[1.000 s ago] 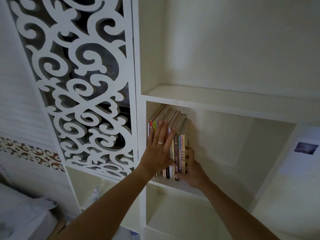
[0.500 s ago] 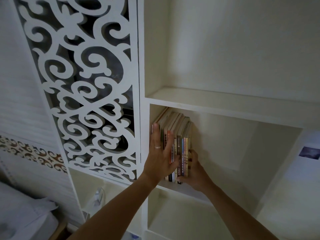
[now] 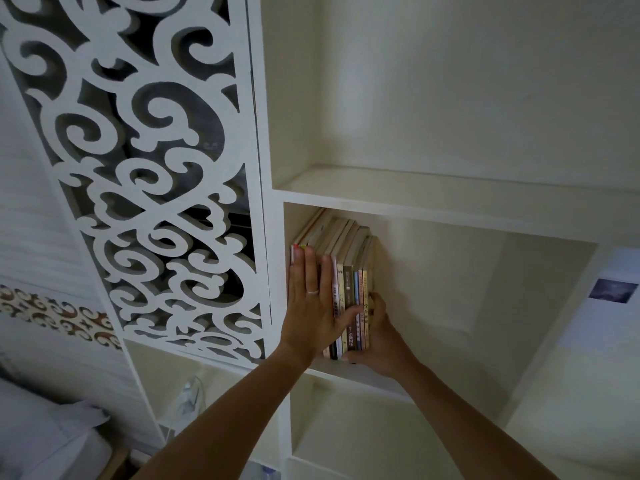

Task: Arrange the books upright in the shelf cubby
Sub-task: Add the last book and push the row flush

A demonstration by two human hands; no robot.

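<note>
Books (image 3: 349, 289) upright at cubby's (image 3: 450, 216) left wall — left hand (image 3: 313, 306) flat, right hand (image 3: 379, 337) gripping.

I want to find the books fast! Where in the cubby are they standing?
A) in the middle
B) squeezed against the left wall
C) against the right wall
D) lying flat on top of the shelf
B: the books stand at the cubby's left wall, with the left hand flat on their spines and bare shelf space to their right.
</note>
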